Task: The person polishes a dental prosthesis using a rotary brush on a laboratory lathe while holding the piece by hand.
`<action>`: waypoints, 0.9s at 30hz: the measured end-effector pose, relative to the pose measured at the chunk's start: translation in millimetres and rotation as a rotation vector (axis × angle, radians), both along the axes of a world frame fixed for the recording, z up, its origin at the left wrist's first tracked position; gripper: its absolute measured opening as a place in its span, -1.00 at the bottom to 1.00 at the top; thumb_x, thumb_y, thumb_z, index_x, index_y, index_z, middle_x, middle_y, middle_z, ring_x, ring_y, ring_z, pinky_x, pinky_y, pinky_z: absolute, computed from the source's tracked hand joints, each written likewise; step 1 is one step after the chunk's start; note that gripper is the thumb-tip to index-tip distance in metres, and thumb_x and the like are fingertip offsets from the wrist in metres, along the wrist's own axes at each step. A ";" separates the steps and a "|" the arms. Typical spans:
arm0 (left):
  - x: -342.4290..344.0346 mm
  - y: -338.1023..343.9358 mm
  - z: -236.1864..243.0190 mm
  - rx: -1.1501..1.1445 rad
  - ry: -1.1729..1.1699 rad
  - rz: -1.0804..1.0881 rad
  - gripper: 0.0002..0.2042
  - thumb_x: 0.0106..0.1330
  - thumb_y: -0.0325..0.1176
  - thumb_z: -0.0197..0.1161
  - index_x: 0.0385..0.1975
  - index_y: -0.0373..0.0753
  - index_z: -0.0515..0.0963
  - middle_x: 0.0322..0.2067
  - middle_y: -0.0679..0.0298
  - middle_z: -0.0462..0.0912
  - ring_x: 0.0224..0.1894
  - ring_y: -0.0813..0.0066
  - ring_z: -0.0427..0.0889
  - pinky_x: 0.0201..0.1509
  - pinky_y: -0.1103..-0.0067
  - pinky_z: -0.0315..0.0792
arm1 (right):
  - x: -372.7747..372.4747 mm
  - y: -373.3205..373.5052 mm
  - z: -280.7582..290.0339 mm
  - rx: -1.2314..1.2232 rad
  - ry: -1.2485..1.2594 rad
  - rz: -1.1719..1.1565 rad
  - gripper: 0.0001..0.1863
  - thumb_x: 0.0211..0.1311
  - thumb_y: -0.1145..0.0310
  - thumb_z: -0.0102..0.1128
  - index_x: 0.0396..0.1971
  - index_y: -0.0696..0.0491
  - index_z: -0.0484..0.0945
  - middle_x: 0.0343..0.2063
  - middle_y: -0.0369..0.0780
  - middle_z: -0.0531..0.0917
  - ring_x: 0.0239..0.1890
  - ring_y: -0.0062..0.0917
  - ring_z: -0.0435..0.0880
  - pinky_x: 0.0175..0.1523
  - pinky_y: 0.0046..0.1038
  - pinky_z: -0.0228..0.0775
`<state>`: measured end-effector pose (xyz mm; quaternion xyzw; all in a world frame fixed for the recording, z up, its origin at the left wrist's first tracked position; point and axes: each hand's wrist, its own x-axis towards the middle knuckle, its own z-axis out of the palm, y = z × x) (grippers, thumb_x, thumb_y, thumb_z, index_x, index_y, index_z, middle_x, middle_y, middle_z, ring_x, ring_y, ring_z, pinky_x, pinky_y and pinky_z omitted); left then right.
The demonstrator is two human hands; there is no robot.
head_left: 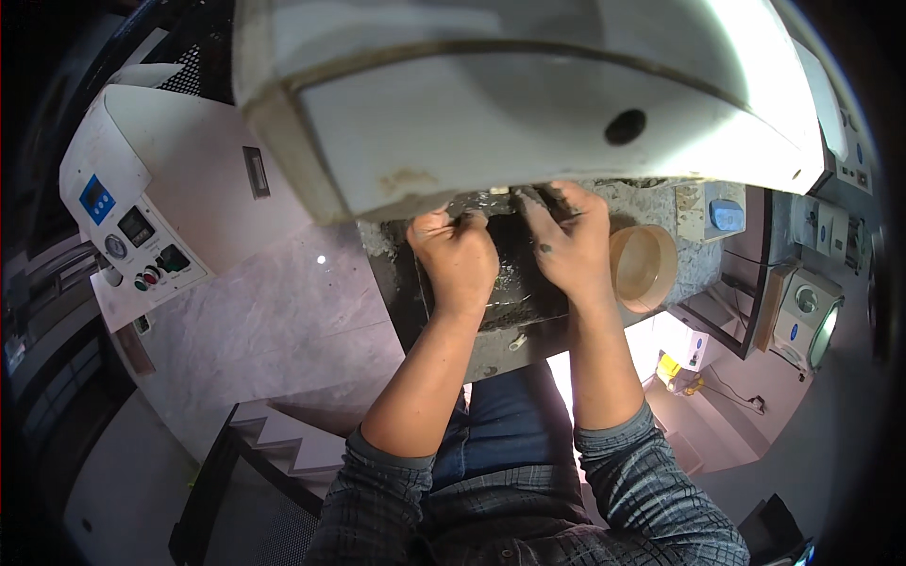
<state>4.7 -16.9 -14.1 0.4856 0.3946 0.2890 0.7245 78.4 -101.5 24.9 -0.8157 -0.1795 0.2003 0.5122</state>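
Both my hands reach under the front edge of a large white machine hood [472,132], over a dark, wet basin [514,274]. My left hand [455,262] is closed, its thumb and fingers bent at the hood's lower edge. To its right, my right hand [574,247] is also closed, with grey slurry on its fingers. Between the fingertips, wet dark material and a small pale piece [498,191] show. What either hand grips is hidden by the fingers and the hood. Beside my right wrist stands a translucent amber bowl [645,269].
A blue block [726,215] sits in a pale tray at the right. A small pale plug [517,341] lies on the basin's near ledge. At left stands a white machine with a control panel [142,250]. Further right is a white device with a round window [807,321].
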 end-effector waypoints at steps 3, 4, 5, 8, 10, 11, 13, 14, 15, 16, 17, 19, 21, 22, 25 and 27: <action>-1.4 0.4 3.3 -0.071 0.018 0.020 -0.71 0.08 -0.79 -0.03 -0.27 -0.40 0.55 -0.39 0.30 0.61 -0.41 0.72 0.51 -0.36 0.79 0.29 | 0.9 2.0 5.6 -0.011 0.009 0.012 -0.79 0.11 0.59 0.15 -0.24 0.21 0.64 -0.39 -0.16 0.70 -0.35 -0.64 0.60 -0.19 -0.54 0.43; 0.4 -3.8 3.5 -0.016 0.027 0.001 -0.71 0.09 -0.79 -0.03 -0.27 -0.39 0.55 -0.40 0.30 0.61 -0.42 0.73 0.50 -0.38 0.79 0.28 | 4.4 -3.8 6.2 0.013 0.064 0.000 -0.79 0.09 0.58 0.16 -0.24 0.22 0.64 -0.40 -0.14 0.70 -0.35 -0.62 0.61 -0.19 -0.52 0.44; 1.7 -5.3 4.5 0.042 0.034 -0.016 -0.72 0.09 -0.79 -0.03 -0.26 -0.39 0.56 -0.41 0.30 0.61 -0.43 0.73 0.50 -0.39 0.80 0.27 | 7.2 -5.9 7.6 0.040 0.117 -0.009 -0.79 0.08 0.57 0.17 -0.25 0.22 0.64 -0.41 -0.13 0.70 -0.36 -0.60 0.61 -0.19 -0.51 0.44; 6.3 -3.9 -0.6 -0.104 0.096 0.046 -0.74 0.12 -0.77 -0.02 -0.27 -0.40 0.55 -0.43 0.32 0.60 -0.48 0.76 0.46 -0.43 0.80 0.24 | 11.7 2.1 5.0 0.062 0.052 -0.025 -0.83 0.12 0.58 0.15 -0.29 0.21 0.65 -0.45 -0.19 0.70 -0.40 -0.65 0.57 -0.22 -0.53 0.42; 3.1 -1.1 -7.1 -0.101 0.023 0.079 -0.74 0.13 -0.77 -0.02 -0.25 -0.42 0.55 -0.43 0.32 0.60 -0.49 0.76 0.45 -0.43 0.79 0.24 | 10.3 8.2 8.2 -0.005 -0.071 0.056 -0.84 0.14 0.59 0.13 -0.30 0.21 0.65 -0.46 -0.25 0.70 -0.40 -0.71 0.55 -0.26 -0.58 0.40; 1.6 2.9 -0.4 -0.091 -0.028 0.019 -0.75 0.13 -0.76 -0.01 -0.24 -0.43 0.54 -0.42 0.32 0.60 -0.49 0.76 0.45 -0.43 0.79 0.24 | 10.3 5.0 6.6 0.043 -0.006 0.040 -0.83 0.12 0.58 0.14 -0.29 0.20 0.65 -0.46 -0.24 0.70 -0.40 -0.70 0.55 -0.26 -0.58 0.40; 1.6 -3.2 -5.5 0.006 -0.016 0.002 -0.74 0.13 -0.77 -0.01 -0.23 -0.45 0.54 -0.42 0.31 0.61 -0.48 0.76 0.45 -0.43 0.80 0.23 | 12.6 -4.1 1.5 0.141 0.126 0.008 -0.81 0.09 0.57 0.16 -0.28 0.20 0.65 -0.46 -0.23 0.70 -0.41 -0.69 0.56 -0.26 -0.57 0.41; -0.3 -1.4 2.0 -0.036 0.032 -0.047 -0.72 0.12 -0.77 -0.01 -0.21 -0.44 0.54 -0.40 0.30 0.61 -0.50 0.77 0.45 -0.45 0.80 0.22 | 16.8 -3.7 9.4 0.057 0.182 -0.003 -0.80 0.06 0.56 0.18 -0.28 0.19 0.65 -0.45 -0.23 0.70 -0.40 -0.69 0.55 -0.26 -0.58 0.41; -3.1 2.1 8.8 -0.073 0.082 -0.093 -0.71 0.12 -0.77 -0.01 -0.19 -0.43 0.55 -0.39 0.30 0.62 -0.51 0.78 0.44 -0.47 0.79 0.21 | 13.4 -2.7 9.3 0.045 0.113 -0.001 -0.81 0.05 0.55 0.19 -0.30 0.20 0.65 -0.47 -0.23 0.69 -0.41 -0.69 0.55 -0.26 -0.58 0.41; -8.1 5.0 8.6 -0.061 0.083 -0.099 -0.70 0.12 -0.77 -0.02 -0.18 -0.43 0.55 -0.39 0.30 0.62 -0.53 0.79 0.43 -0.49 0.80 0.19 | 7.2 -1.1 10.0 0.033 0.043 0.002 -0.82 0.05 0.54 0.20 -0.31 0.21 0.65 -0.48 -0.22 0.69 -0.42 -0.68 0.55 -0.26 -0.58 0.41; -15.0 9.2 8.0 0.011 0.068 -0.113 -0.70 0.13 -0.78 -0.02 -0.18 -0.43 0.54 -0.38 0.30 0.62 -0.53 0.80 0.43 -0.50 0.80 0.19 | 3.1 0.9 12.1 0.026 -0.032 0.006 -0.83 0.04 0.54 0.21 -0.33 0.21 0.66 -0.49 -0.22 0.69 -0.42 -0.68 0.55 -0.27 -0.58 0.41; -23.7 17.1 6.7 0.156 0.027 -0.133 -0.69 0.14 -0.79 -0.04 -0.17 -0.42 0.54 -0.38 0.30 0.61 -0.54 0.82 0.42 -0.53 0.81 0.17 | 10.9 -5.3 17.3 -0.239 -0.056 0.183 -0.58 -0.03 0.49 0.31 -0.08 0.22 0.56 -0.21 0.00 0.63 -0.19 -0.39 0.62 -0.04 -0.38 0.44; -36.1 13.7 12.7 0.220 0.065 -0.172 -0.69 0.15 -0.80 -0.05 -0.17 -0.43 0.53 -0.38 0.29 0.61 -0.53 0.82 0.42 -0.53 0.81 0.17 | 14.5 -7.8 6.1 -0.476 -0.271 0.316 -0.41 -0.07 0.47 0.36 0.07 0.21 0.46 -0.01 0.12 0.53 0.01 -0.18 0.58 0.11 -0.25 0.40; -37.6 12.2 15.4 0.232 0.071 -0.162 -0.69 0.16 -0.82 -0.05 -0.16 -0.44 0.52 -0.37 0.29 0.61 -0.54 0.81 0.42 -0.56 0.79 0.19 | 9.4 -7.9 1.9 -0.517 -0.284 0.397 -0.36 -0.08 0.46 0.38 0.10 0.21 0.42 0.06 0.14 0.46 0.07 -0.09 0.50 0.16 -0.21 0.36; -40.4 14.8 9.5 0.243 0.005 -0.113 -0.68 0.17 -0.82 -0.05 -0.14 -0.44 0.51 -0.35 0.28 0.60 -0.54 0.82 0.41 -0.55 0.78 0.19 | -18.8 -2.2 -9.9 -0.611 -0.363 0.614 -0.34 -0.10 0.45 0.40 0.11 0.20 0.41 0.16 0.17 0.35 0.15 0.11 0.38 0.21 -0.14 0.32; -39.7 14.2 11.9 0.216 0.045 -0.152 -0.67 0.16 -0.83 -0.06 -0.13 -0.44 0.51 -0.32 0.27 0.60 -0.51 0.82 0.42 -0.51 0.80 0.21 | -33.4 -12.2 -19.2 -0.644 -0.421 0.696 -0.37 -0.09 0.47 0.40 0.09 0.17 0.45 0.17 0.17 0.36 0.14 0.14 0.38 0.20 -0.15 0.34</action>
